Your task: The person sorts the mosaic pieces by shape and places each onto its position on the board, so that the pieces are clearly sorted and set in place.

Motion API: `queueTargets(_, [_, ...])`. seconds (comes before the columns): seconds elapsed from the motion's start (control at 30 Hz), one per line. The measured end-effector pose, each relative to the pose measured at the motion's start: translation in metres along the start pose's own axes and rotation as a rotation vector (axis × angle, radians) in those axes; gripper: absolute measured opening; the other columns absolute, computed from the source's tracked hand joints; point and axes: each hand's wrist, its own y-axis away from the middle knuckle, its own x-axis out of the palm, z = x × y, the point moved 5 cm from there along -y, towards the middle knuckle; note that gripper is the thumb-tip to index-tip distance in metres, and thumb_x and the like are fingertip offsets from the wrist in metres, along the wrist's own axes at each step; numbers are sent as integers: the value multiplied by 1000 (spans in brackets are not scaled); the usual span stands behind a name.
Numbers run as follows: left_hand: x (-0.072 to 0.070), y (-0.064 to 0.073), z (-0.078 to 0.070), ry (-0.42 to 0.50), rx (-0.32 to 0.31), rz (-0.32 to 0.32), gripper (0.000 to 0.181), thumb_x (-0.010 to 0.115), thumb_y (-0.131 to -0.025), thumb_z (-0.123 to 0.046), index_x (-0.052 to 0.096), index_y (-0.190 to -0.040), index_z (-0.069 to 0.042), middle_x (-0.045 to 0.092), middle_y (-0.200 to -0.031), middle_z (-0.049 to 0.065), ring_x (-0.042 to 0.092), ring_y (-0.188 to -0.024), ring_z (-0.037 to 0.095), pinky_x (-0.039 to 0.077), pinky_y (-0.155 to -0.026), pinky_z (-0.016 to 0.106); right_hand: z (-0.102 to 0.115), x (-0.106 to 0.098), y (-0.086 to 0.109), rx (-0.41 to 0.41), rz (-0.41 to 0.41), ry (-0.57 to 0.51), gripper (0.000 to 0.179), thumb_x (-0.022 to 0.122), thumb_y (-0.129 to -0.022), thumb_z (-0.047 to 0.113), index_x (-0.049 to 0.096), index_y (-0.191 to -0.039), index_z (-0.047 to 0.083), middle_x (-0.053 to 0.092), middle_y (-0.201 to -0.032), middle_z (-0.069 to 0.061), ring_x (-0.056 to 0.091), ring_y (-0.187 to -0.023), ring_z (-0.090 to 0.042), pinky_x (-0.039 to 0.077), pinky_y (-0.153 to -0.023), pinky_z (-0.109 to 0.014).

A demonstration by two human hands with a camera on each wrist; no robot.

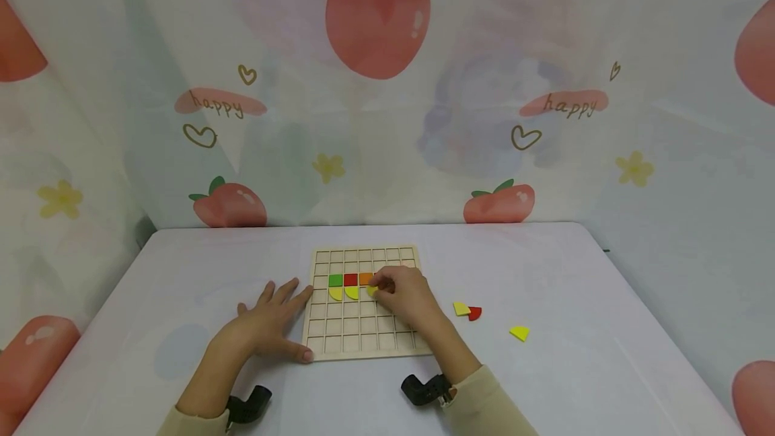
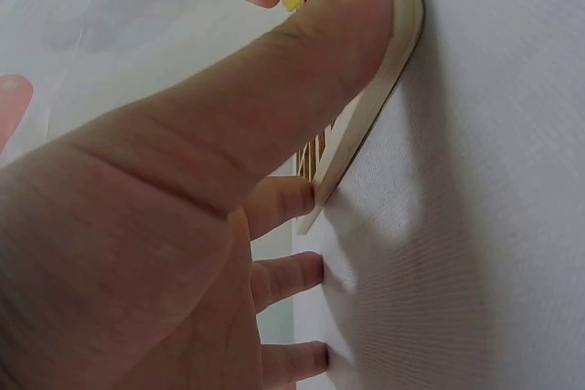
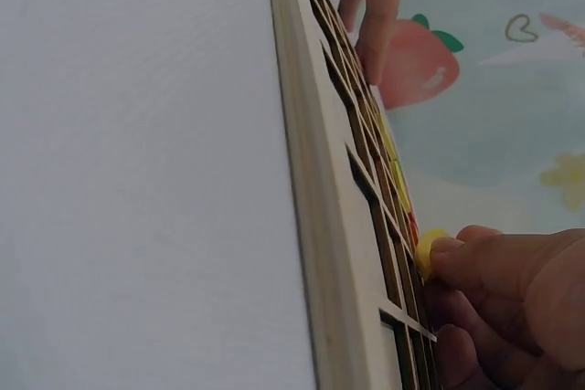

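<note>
A wooden grid board (image 1: pixel 369 356) lies on the table, with a green square (image 1: pixel 336 280), a red square (image 1: pixel 350 280) and an orange square (image 1: pixel 365 278) in a row of its cells. Just below the green and red squares sit two yellow quarter-circle pieces (image 1: pixel 336 294). My right hand (image 1: pixel 408 296) pinches another yellow quarter-circle piece (image 3: pixel 430 253) between thumb and index finger, close over the cell below the orange square. With fingers spread, my left hand (image 1: pixel 263 325) rests at the board's left edge, its thumb (image 2: pixel 274 70) touching the near left corner.
To the right of the board, a loose yellow piece (image 1: pixel 461 309) lies against a red quarter-circle piece (image 1: pixel 475 314). Farther right is one more yellow piece (image 1: pixel 519 334). A printed cloth (image 1: pixel 375 153) hangs behind the white table (image 1: pixel 545 274).
</note>
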Motion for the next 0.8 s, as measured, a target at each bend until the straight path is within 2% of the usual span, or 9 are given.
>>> queueTargets(0.37, [1, -1, 1, -4, 3, -2, 121, 86, -57, -66, 32, -157, -23, 21, -165, 14, 10, -148, 54, 12, -96, 88, 3, 5, 2, 11, -13, 108, 15, 77, -88, 17, 77, -103, 15, 64, -91, 7, 56, -77, -7, 49, -70, -24])
queueTargets(0.5, [1, 0, 1, -3, 8, -5, 121, 86, -57, -66, 32, -157, -23, 21, -165, 14, 10, -148, 55, 13, -96, 88, 4, 4, 3, 4, -6, 112, 17, 77, -88, 18, 77, -104, 15, 63, -92, 5, 55, -77, -7, 49, -70, -23])
queueTargets(0.63, [0, 1, 0, -3, 8, -5, 121, 86, -58, -65, 32, -157, -23, 21, -165, 14, 10, -148, 55, 13, -95, 88, 5, 0, 3, -1, 2, 121, 15, 77, -87, 16, 77, -101, 15, 65, -93, 5, 57, -78, -8, 51, -72, -25])
queueTargets(0.8, [0, 1, 0, -11, 7, -6, 121, 86, -57, -66, 32, -157, -23, 22, -164, 14, 11, -147, 55, 14, -95, 88, 5, -2, 3, -26, 31, 162, 11, 75, -85, 12, 79, -94, 16, 63, -90, 5, 54, -74, -9, 47, -67, -26])
